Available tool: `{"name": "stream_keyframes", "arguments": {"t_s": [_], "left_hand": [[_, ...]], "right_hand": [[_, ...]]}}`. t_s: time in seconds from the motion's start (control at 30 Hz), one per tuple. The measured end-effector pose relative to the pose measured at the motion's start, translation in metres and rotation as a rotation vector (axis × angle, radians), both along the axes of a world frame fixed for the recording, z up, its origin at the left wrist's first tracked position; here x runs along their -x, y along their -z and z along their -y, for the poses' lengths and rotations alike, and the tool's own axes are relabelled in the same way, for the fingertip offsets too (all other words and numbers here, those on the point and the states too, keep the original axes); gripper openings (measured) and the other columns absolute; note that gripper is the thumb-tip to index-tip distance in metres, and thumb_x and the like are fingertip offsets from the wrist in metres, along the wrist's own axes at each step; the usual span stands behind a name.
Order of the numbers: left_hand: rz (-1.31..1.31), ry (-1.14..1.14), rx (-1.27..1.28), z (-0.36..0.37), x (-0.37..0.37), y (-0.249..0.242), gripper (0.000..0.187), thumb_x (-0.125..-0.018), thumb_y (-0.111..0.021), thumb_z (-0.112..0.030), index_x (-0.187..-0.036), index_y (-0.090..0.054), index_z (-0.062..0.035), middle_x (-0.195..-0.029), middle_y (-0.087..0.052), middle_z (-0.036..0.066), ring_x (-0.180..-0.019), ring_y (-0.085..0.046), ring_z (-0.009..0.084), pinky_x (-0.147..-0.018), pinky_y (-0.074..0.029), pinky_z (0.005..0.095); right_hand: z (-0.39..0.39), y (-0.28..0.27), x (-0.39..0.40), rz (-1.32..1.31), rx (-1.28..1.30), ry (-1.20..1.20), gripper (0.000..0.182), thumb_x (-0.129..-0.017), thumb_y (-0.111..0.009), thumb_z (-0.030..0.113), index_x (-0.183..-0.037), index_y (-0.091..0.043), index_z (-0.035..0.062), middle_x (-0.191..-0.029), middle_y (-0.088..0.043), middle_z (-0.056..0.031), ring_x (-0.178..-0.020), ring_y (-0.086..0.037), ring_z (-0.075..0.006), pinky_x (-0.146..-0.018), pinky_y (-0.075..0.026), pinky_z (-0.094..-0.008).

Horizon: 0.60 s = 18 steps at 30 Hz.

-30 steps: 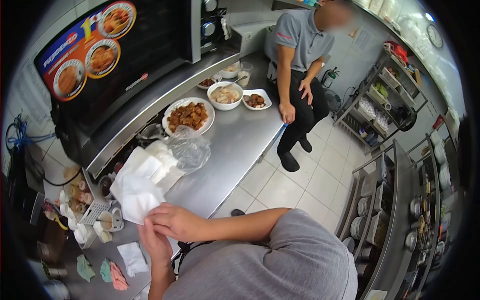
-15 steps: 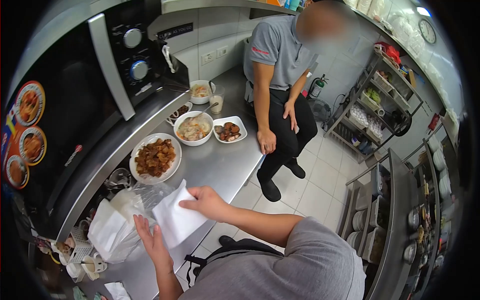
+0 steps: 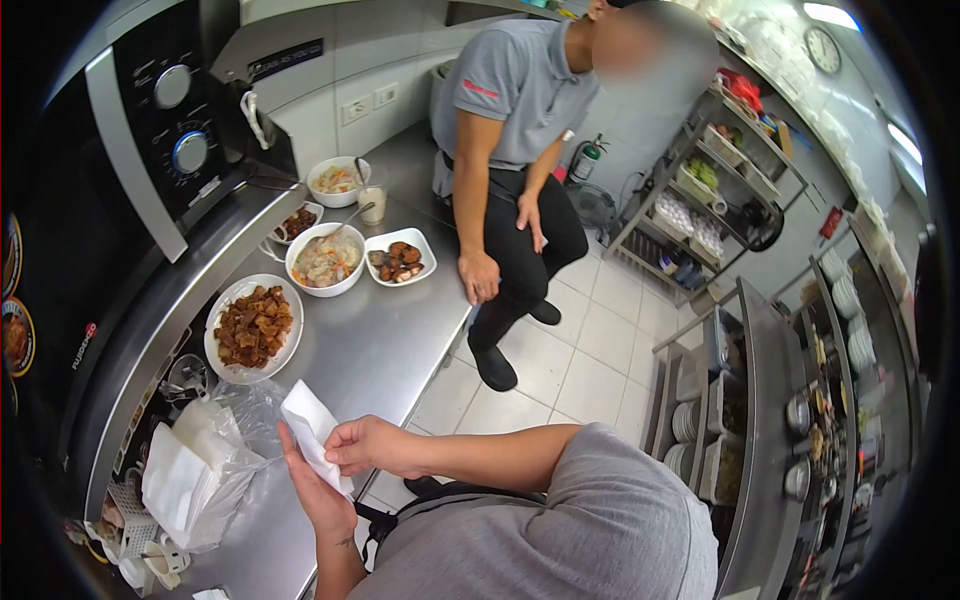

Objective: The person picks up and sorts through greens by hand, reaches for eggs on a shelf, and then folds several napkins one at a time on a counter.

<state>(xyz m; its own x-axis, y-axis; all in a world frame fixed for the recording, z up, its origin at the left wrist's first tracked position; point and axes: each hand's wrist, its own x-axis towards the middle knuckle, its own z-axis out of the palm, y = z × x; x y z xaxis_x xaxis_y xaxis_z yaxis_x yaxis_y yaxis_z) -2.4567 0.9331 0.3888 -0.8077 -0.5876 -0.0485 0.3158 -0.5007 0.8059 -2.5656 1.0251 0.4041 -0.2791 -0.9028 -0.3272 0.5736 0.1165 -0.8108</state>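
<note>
A narrow folded white napkin (image 3: 312,425) is between my two hands, over the steel counter's front part. My right hand (image 3: 362,446) pinches its lower part between thumb and fingers. The napkin's back side lies against the palm and fingers of my left hand (image 3: 318,492), which are spread along it. Left of my hands, a clear plastic bag (image 3: 232,490) holds a stack of white napkins (image 3: 190,470). Beyond them on the counter (image 3: 350,345) sits a white plate of browned meat pieces (image 3: 253,328).
Farther back are a bowl of noodles with a spoon (image 3: 326,262), a square dish (image 3: 401,258), another bowl (image 3: 336,182) and a glass (image 3: 372,204). A co-worker (image 3: 520,110) sits at the counter's far end. A microwave (image 3: 150,120) stands left; steel shelves (image 3: 700,190) stand right.
The napkin, spread wider before, is now folded narrower. My left hand, apart from it earlier, now touches it. The view has shifted, so the counter and dishes appear farther left.
</note>
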Motion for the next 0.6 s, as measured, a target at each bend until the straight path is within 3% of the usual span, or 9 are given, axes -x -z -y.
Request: {"name": "stream_keyframes", "arguments": {"t_s": [0.13,0.2,0.3,0.4,0.47,0.6], "left_hand": [[0.023,0.067,-0.026,0.004,-0.017,0.014,0.066,-0.099,-0.028,-0.050,-0.149,-0.016,-0.0087,-0.148,-0.029,0.012,-0.134,-0.033,0.0253,-0.109,-0.028,0.0378],[0.144,0.270,-0.124,0.014,-0.029,0.025,0.064,-0.099,-0.032,-0.049,-0.147,-0.023,-0.0075,-0.141,-0.039,0.011,-0.128,-0.040,0.0234,-0.104,-0.033,0.0366],[0.346,0.363,0.039,0.015,-0.048,-0.007,0.062,-0.099,-0.036,-0.047,-0.145,-0.028,-0.0066,-0.133,-0.046,0.011,-0.120,-0.047,0.0209,-0.100,-0.038,0.0345],[0.388,0.293,0.166,0.013,-0.067,-0.029,0.057,-0.100,-0.037,-0.045,-0.141,-0.033,-0.0058,-0.129,-0.048,0.011,-0.117,-0.048,0.0196,-0.098,-0.038,0.0332],[0.413,0.257,0.211,0.015,-0.078,-0.038,0.055,-0.100,-0.037,-0.044,-0.139,-0.036,-0.0056,-0.128,-0.049,0.010,-0.117,-0.048,0.0196,-0.098,-0.038,0.0332],[0.226,0.248,0.041,0.020,-0.086,-0.039,0.053,-0.101,-0.031,-0.045,-0.135,-0.039,-0.0061,-0.128,-0.050,0.010,-0.120,-0.048,0.0209,-0.100,-0.038,0.0347]], "right_hand": [[-0.009,0.010,-0.020,0.123,0.012,0.008,0.016,-0.091,-0.062,0.016,-0.100,-0.062,0.0027,-0.096,-0.062,-0.0031,-0.090,-0.060,-0.0121,-0.085,-0.050,-0.0286],[-0.011,0.012,-0.033,0.074,0.003,0.030,0.016,-0.090,-0.062,0.016,-0.100,-0.062,0.0028,-0.095,-0.062,-0.0029,-0.089,-0.059,-0.0119,-0.083,-0.050,-0.0279],[-0.004,0.017,-0.052,-0.025,0.006,0.069,0.015,-0.091,-0.062,0.017,-0.097,-0.063,0.0035,-0.091,-0.062,-0.0019,-0.084,-0.058,-0.0111,-0.076,-0.050,-0.0263],[0.006,0.010,-0.069,-0.124,-0.025,0.125,0.016,-0.091,-0.061,0.019,-0.095,-0.063,0.0034,-0.089,-0.061,-0.0015,-0.080,-0.057,-0.0104,-0.071,-0.050,-0.0257],[0.013,0.005,-0.080,-0.371,0.021,0.184,0.018,-0.091,-0.061,0.020,-0.092,-0.062,0.0024,-0.083,-0.061,-0.0014,-0.075,-0.056,-0.0093,-0.068,-0.048,-0.0250],[0.024,-0.005,-0.100,-0.508,0.045,0.170,0.014,-0.089,-0.062,0.016,-0.089,-0.063,0.0024,-0.076,-0.061,-0.0007,-0.071,-0.055,-0.0082,-0.066,-0.046,-0.0251]]}}
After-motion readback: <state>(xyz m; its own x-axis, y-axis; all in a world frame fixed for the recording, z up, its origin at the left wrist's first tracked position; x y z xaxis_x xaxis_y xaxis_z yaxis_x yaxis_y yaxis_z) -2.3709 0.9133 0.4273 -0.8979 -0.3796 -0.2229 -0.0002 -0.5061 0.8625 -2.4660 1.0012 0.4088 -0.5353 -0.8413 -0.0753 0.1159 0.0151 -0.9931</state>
